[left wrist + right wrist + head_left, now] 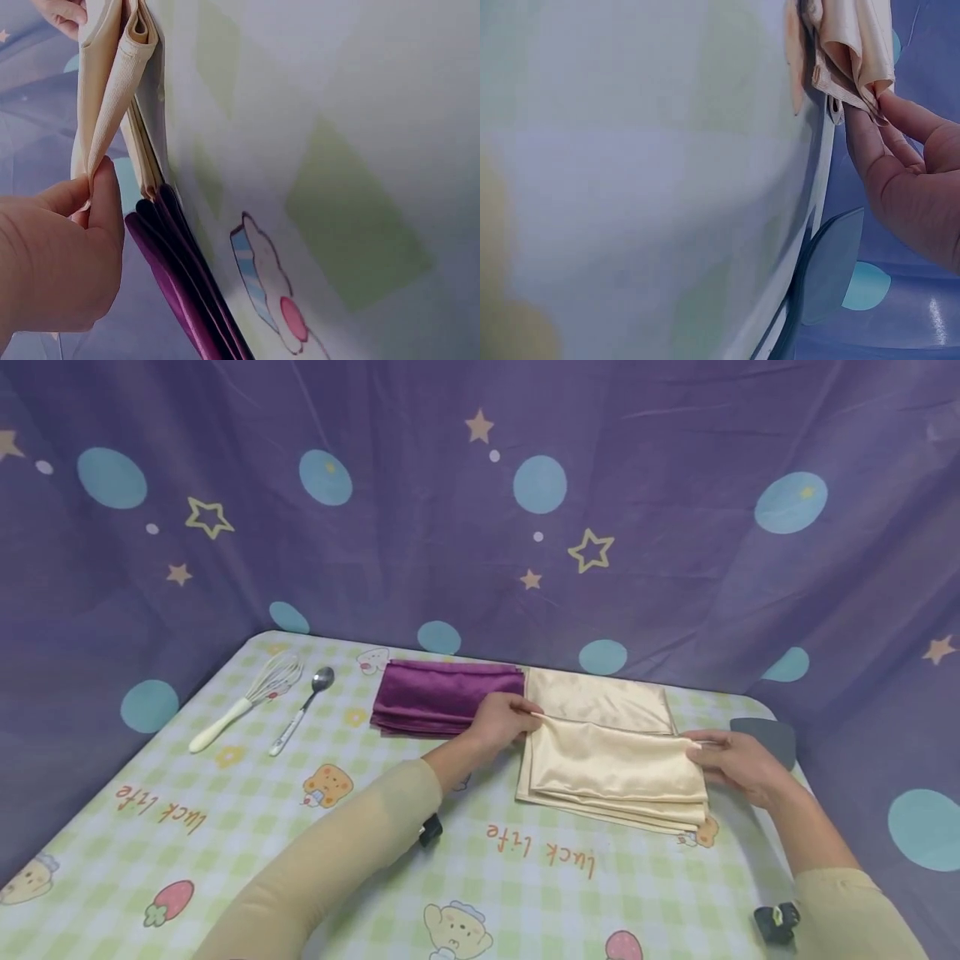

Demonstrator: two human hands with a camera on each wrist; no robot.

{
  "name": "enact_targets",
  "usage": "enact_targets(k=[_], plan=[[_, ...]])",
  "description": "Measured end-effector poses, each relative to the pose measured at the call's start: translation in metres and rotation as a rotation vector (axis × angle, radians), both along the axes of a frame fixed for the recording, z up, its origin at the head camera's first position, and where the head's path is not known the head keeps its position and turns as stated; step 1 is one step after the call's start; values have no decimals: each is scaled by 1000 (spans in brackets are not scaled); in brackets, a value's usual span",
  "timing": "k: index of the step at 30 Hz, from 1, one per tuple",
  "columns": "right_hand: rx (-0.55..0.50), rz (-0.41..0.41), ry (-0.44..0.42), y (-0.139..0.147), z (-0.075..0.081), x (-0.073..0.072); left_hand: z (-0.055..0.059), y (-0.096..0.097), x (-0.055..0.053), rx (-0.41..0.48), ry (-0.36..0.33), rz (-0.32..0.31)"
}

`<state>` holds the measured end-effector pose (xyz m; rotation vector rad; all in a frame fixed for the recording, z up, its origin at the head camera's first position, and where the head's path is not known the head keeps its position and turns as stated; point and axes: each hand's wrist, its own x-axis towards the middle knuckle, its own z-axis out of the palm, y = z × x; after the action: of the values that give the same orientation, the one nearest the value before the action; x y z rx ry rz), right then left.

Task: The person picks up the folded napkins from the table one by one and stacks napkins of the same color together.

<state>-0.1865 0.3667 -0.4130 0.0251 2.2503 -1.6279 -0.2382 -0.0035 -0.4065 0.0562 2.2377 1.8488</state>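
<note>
A folded cream satin cloth lies at the right of the table, its layers fanned toward the near side. My left hand pinches its far left corner between thumb and fingers; the left wrist view shows this folded edge lifted. At the opposite corner my right hand pinches the cloth, thumb on one side and fingers on the other. Behind it, another cream satin section lies flat; I cannot tell whether it is a separate cloth. A folded purple satin cloth lies beside it, partly behind my left hand.
A whisk and a spoon lie at the left of the checked tablecloth. Beyond my right hand a dark grey flat object sits at the table's right edge. A purple curtain hangs behind the table.
</note>
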Motion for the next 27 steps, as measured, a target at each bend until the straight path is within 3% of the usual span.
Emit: enact_targets(k=[7, 17, 27], plan=[[-25, -19, -5, 0, 5, -11, 0, -1, -12, 90, -42, -7], [-26, -69, 6, -3, 11, -26, 5, 3, -29, 80, 20, -15], [-1, -120, 20, -10, 14, -42, -1, 0, -50, 112, -11, 10]])
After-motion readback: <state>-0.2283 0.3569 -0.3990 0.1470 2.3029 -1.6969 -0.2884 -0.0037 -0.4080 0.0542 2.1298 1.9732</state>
